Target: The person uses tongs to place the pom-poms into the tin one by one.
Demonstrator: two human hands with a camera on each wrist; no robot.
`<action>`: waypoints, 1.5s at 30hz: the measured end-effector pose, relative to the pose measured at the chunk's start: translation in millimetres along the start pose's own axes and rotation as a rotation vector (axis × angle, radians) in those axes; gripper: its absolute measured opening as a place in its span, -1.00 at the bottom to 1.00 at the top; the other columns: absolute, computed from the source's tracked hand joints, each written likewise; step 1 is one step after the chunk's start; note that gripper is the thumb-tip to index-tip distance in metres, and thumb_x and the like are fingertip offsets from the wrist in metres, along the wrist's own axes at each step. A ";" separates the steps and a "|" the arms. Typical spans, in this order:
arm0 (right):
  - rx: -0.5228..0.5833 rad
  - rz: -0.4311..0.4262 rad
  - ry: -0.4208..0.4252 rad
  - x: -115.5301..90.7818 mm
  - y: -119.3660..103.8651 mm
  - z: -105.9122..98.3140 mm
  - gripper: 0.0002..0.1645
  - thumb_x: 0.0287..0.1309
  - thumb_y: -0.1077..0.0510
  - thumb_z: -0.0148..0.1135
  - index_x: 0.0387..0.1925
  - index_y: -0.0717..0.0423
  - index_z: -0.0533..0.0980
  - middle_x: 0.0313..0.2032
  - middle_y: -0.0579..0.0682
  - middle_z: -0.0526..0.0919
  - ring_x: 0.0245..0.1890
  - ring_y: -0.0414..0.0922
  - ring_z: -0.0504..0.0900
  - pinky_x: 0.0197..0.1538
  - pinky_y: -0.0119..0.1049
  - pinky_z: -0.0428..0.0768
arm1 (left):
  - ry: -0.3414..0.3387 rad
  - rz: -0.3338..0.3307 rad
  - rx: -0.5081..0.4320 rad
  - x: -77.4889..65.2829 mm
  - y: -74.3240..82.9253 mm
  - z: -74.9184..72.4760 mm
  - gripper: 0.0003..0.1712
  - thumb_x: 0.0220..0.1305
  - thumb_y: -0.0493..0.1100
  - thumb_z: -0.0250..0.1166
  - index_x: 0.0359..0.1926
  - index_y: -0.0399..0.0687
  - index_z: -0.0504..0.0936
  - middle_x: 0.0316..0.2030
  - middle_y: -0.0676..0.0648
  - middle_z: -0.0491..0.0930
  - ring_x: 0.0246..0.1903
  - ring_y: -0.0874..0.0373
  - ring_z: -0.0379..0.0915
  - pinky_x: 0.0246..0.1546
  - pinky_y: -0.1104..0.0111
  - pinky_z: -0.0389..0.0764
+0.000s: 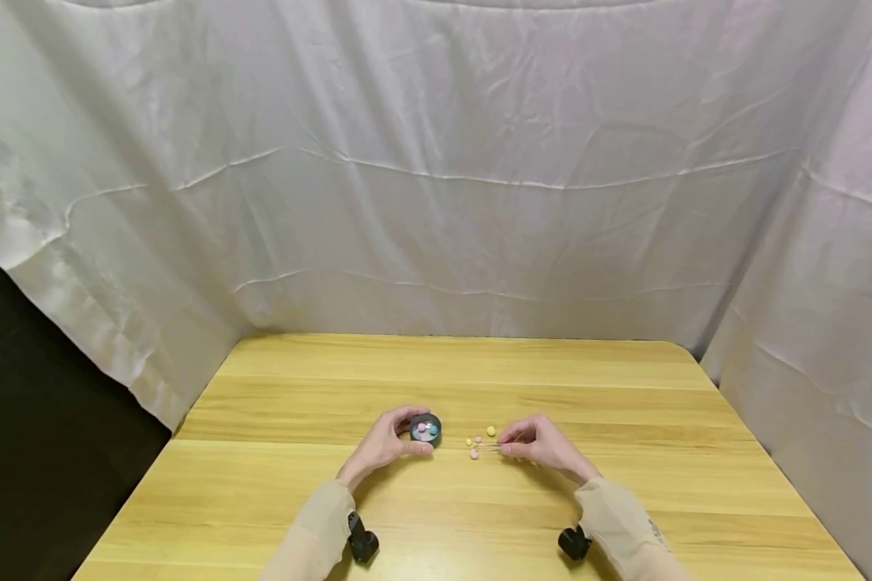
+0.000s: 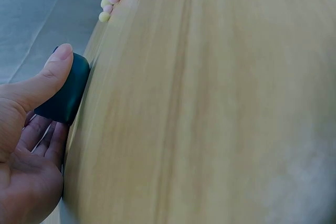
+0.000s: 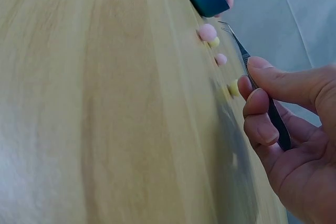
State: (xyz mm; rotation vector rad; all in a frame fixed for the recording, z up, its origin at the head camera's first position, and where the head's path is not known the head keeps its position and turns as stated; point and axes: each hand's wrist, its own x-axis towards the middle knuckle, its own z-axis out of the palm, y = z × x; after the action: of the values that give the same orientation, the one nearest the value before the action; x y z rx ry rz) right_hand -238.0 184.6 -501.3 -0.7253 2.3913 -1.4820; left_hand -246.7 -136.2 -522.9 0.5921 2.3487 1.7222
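Slim tweezers [image 3: 243, 52] are pinched in the right hand [image 1: 545, 444] over a wooden counter [image 1: 443, 516], the fingers clamped on the shaft and the long axis laid crosswise, tips aimed left. The two tips appear slightly apart, with nothing seen between them, and by the wrist views are held above the surface. Four loose balls are scattered close to the tips, between the two hands: a larger yellow ball [image 1: 491, 432] on the far side, nearest the right fingers; a small pink ball [image 1: 478, 440] and a small yellow ball [image 1: 468, 442] just beyond the tips; and a larger pink ball [image 1: 474, 454] on the near side. All four are judged within easier reach of the right hand. Farther left along the same line, a dark round container [image 2: 73, 90] is gripped by the left hand [image 1: 388, 440], thumb on the near side, fingers curled round the far side. Inside it, a pink ball [image 1: 421, 428] and a teal ball [image 1: 433, 431] are seen.
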 end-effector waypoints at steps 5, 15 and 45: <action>-0.022 0.005 -0.001 1.5 -0.4 2.1 -0.83 0.21 0.30 0.36 -0.23 0.39 0.69 -0.43 0.37 0.70 -0.58 -0.36 0.47 -0.54 -0.55 0.42 | -0.008 0.003 -0.011 -0.6 0.0 -0.4 -0.25 0.09 -0.27 0.54 0.29 -0.33 0.48 0.19 -0.37 0.55 0.16 -0.26 0.54 0.22 -0.04 0.56; -0.061 -0.008 0.002 3.2 -0.4 6.3 -0.84 0.20 0.29 0.36 -0.25 0.37 0.70 -0.40 0.28 0.74 -0.54 -0.38 0.52 -0.47 -0.54 0.52 | -0.005 0.001 -0.009 -0.7 0.3 -0.4 -0.26 0.09 -0.28 0.54 0.28 -0.34 0.48 0.18 -0.37 0.56 0.16 -0.26 0.54 0.22 -0.05 0.55; -0.104 -0.018 0.006 9.4 0.7 11.1 -0.86 0.21 0.34 0.34 -0.25 0.40 0.69 -0.40 0.32 0.73 -0.58 -0.40 0.45 -0.50 -0.56 0.44 | -0.008 -0.007 -0.004 -0.6 0.7 -0.5 -0.27 0.11 -0.27 0.53 0.30 -0.32 0.48 0.19 -0.35 0.56 0.16 -0.24 0.54 0.22 -0.04 0.55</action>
State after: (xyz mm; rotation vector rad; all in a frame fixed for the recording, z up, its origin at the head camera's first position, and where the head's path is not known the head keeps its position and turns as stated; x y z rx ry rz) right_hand -241.3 171.4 -506.5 -0.7677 2.4888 -1.3763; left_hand -246.2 -136.7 -522.1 0.5890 2.3385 1.7182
